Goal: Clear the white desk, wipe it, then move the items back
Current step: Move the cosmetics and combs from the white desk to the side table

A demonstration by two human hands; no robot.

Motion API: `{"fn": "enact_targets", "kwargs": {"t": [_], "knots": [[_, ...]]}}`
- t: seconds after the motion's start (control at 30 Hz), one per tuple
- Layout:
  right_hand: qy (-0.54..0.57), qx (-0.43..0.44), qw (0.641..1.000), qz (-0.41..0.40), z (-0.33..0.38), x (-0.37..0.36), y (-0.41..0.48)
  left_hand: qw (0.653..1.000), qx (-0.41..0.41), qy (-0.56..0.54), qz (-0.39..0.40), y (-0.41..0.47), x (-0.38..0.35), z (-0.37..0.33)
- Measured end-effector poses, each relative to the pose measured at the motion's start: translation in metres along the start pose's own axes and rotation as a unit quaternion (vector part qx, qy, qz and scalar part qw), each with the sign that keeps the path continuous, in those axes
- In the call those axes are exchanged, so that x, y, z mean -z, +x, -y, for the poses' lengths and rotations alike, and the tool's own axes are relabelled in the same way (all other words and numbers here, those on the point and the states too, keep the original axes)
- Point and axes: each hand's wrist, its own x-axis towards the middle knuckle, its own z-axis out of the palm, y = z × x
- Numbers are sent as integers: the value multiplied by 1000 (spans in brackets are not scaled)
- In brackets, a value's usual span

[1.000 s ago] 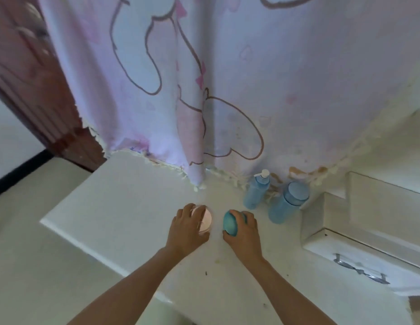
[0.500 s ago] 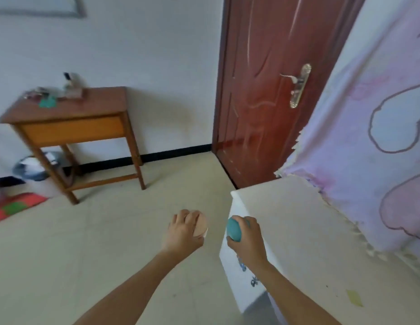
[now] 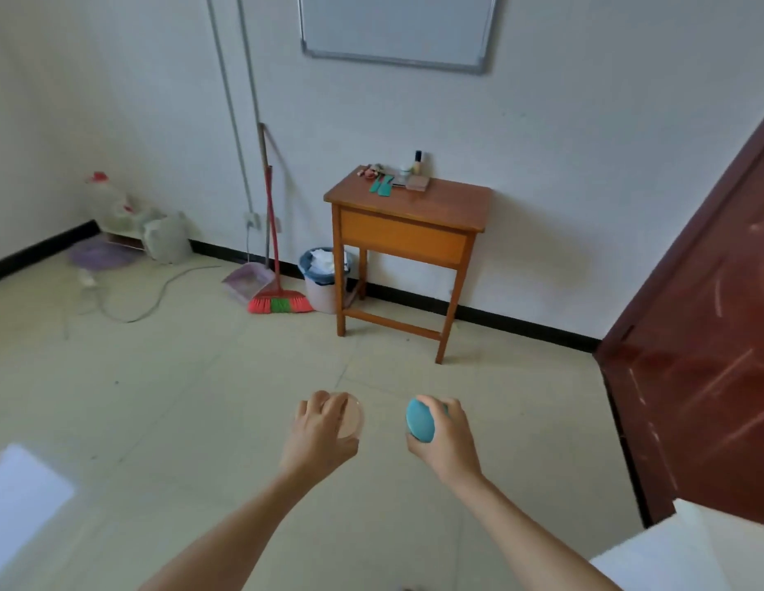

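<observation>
Left hand (image 3: 318, 437) fingers curled round a pink round container (image 3: 350, 418), right hand (image 3: 446, 441) gripping a teal oval case (image 3: 419, 420), both held above floor (image 3: 158, 398), white desk (image 3: 691, 552) corner lower right, wooden table (image 3: 408, 202) ahead.

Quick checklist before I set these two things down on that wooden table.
1. Left hand grips the pink round case: ok.
2. Right hand grips the teal case: ok.
3. Wooden table has bare top at its front and right: ok.
4. Floor straight ahead to the table is free; broom and bin stand beside it: ok.
5. White desk fully cleared: cannot tell, only a corner shows.
</observation>
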Motion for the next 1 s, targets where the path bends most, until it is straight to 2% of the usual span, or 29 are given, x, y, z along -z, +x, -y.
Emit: {"fn": "enact_targets", "kwargs": {"t": [0.2,0.37,0.5,0.77,1.0], "knots": [[4,33,999,33,-1,-4,85,999,22,-1,-26,66,11,1],[8,53,998,31,-5,9,161,998,33,3,-55,132,21,-8],[-3,79,996,45,-8,12,207,992,74,-37,-99,168,18,-15],[-23,92,991,91,-14,-9,265,985,127,-66,-92,212,0,12],[-17,101,992,72,6,-14,355,983,108,-91,-118,313,14,35]]}}
